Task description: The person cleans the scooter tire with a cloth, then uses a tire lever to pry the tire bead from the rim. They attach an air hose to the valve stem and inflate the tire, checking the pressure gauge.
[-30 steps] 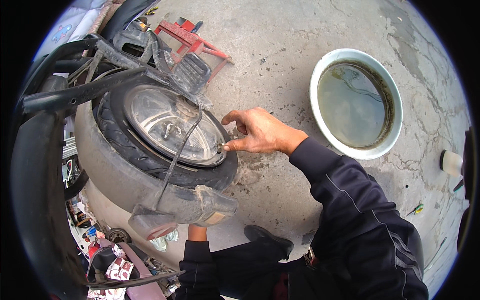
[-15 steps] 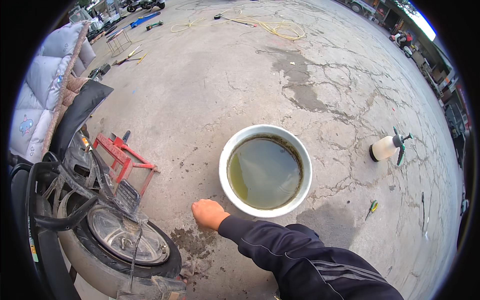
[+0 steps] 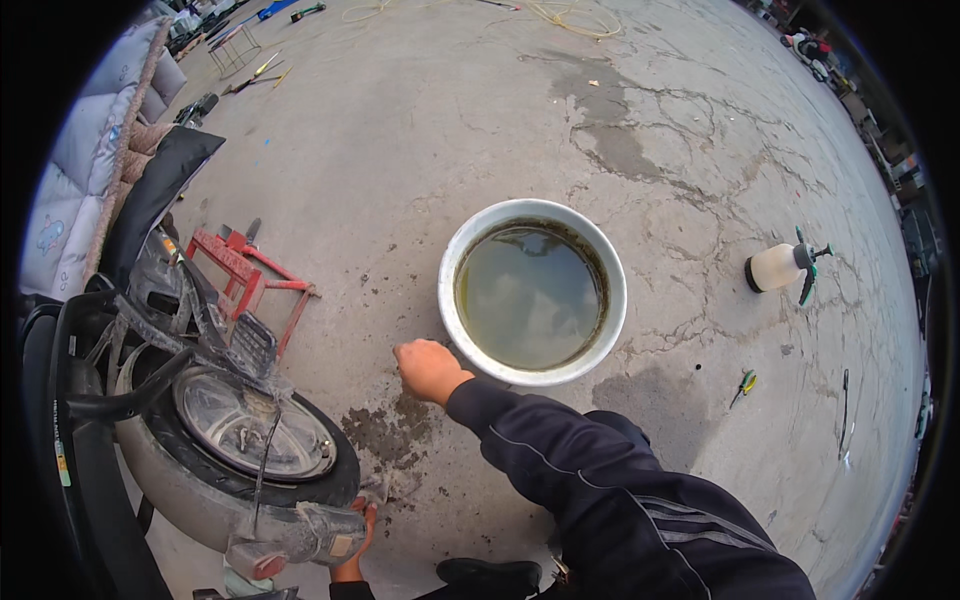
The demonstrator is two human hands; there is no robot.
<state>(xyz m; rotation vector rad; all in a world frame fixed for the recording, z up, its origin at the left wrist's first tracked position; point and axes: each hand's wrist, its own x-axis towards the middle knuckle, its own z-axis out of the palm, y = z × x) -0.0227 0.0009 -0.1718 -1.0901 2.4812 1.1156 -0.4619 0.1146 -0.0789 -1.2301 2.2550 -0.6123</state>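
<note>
A vehicle's dusty wheel (image 3: pixel 215 430), with black tyre, metal hub and grey mudguard (image 3: pixel 175 480), lies at an angle at the lower left. My left hand (image 3: pixel 354 556) is at the mudguard's rear end, partly hidden behind it; its grip cannot be made out. My right hand (image 3: pixel 430 370) is raised between the wheel and a white basin (image 3: pixel 460 345) of murky water, fingers curled and whatever they hold, if anything, out of view.
A red metal stand (image 3: pixel 240 270) and padded quilt (image 3: pixel 85 160) are at the left. A pump sprayer (image 3: pixel 775 268), pliers (image 3: pixel 743 388) and a thin tool (image 3: pixel 845 410) lie or stand at right on cracked concrete. Hoses (image 3: pixel 570 20) and scattered tools are farther back.
My right hand has left the wheel's rim, moved toward the basin and curled its fingers. The view has swung up and away from the wheel, bringing more yard into sight.
</note>
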